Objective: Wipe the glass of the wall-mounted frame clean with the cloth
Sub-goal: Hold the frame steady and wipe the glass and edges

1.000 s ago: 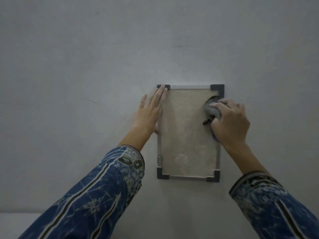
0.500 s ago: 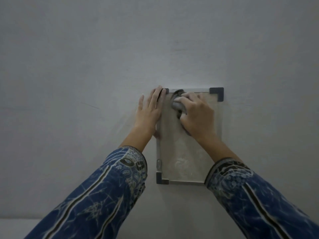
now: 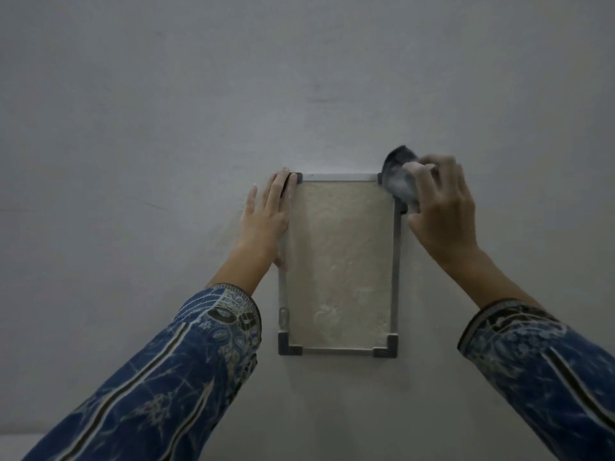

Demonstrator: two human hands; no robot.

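A small upright frame (image 3: pixel 395 261) with a silver rim, dark corner pieces and a pale beige glass face hangs on the grey wall. My left hand (image 3: pixel 266 217) lies flat with straight fingers along the frame's left edge, fingertips at the top left corner. My right hand (image 3: pixel 439 211) grips a bunched grey cloth (image 3: pixel 397 176) at the frame's top right corner, partly past the rim and over the wall. That corner piece is hidden by the cloth. The hand looks blurred.
The plain grey wall (image 3: pixel 166 111) surrounds the frame on all sides. A pale strip (image 3: pixel 20 444) shows at the bottom left corner of the view. Blue patterned sleeves cover both forearms.
My right hand swept the cloth from the frame's right side to its top left, then back across the top to the top right corner. My left hand stayed on the left edge.
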